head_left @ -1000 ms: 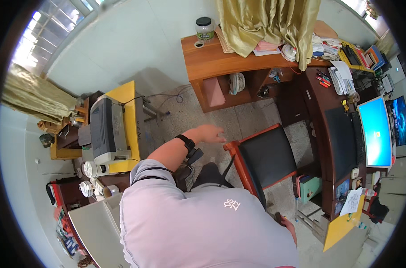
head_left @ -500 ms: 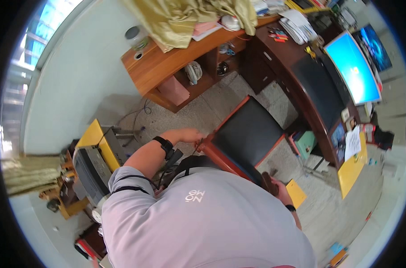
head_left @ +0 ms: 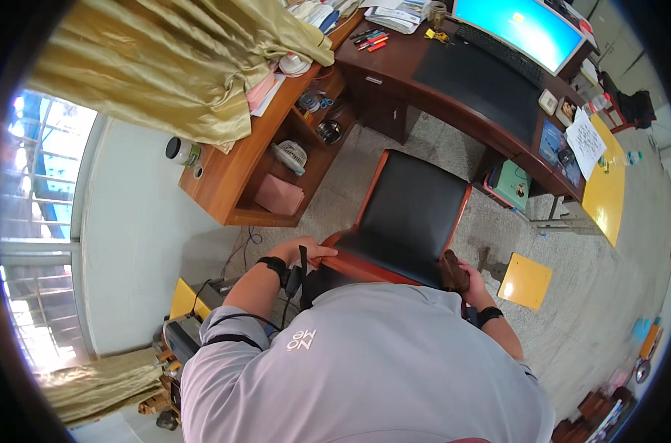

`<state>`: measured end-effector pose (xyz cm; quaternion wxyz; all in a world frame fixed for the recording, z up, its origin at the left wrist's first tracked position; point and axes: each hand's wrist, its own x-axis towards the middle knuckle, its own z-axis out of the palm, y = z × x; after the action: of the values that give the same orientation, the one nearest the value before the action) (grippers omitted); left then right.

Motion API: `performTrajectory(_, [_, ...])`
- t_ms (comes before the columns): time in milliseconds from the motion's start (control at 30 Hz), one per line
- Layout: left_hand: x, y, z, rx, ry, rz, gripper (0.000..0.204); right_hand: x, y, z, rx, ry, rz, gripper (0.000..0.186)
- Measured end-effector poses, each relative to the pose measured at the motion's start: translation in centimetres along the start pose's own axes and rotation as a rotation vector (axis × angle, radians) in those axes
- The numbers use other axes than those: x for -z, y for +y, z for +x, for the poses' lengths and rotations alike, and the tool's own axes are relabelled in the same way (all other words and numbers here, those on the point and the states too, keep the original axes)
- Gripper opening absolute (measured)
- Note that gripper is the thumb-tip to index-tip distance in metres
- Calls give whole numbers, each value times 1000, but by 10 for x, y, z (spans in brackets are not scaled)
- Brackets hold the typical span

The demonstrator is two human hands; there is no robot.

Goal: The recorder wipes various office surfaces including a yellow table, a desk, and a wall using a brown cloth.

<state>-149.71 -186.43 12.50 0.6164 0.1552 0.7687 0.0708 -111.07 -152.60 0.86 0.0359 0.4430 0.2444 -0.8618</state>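
Observation:
In front of me stands a chair (head_left: 413, 196) with a black padded seat and a reddish-brown wooden frame, its backrest toward me. At the left corner of the backrest, my left hand (head_left: 315, 251) has its fingers closed over the wooden edge. My right hand (head_left: 474, 279) is closed at the right corner, against a crumpled dark-brown thing (head_left: 453, 273) that looks like leather or cloth. My body hides the lower backrest, and I cannot see whether the right fingers also touch the wood. Black bands with a small device are on my left wrist.
Beyond the chair is a dark desk (head_left: 453, 111) with a lit monitor (head_left: 524, 29) and keyboard (head_left: 501, 55). A wooden shelf unit (head_left: 239, 173) stands at the left under a gold curtain (head_left: 165, 66). A yellow square board (head_left: 526, 281) is to the right. Cables (head_left: 248, 240) hang behind my left hand.
My view has turned, so the chair's seat now points more straight ahead. Both hands stay at the backrest corners. The yellow board shows more fully.

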Motion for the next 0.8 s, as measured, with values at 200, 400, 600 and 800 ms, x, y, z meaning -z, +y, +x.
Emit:
performTrajectory(200, [16, 17, 44, -204, -87, -183, 66, 14, -7, -16, -23, 68, 60, 48])
performTrajectory(400, [37, 59, 42, -179, -114, -38, 66, 33, -5, -16, -26, 138, 109, 47])
performTrajectory(600, [43, 21, 74, -252, -141, -115, 68, 13, -16, 0, 25, 120, 27, 45])
performTrajectory(800, [58, 36, 56, -333, -219, 134, 78, -3, -23, -9, 20, 307, -40, 41])
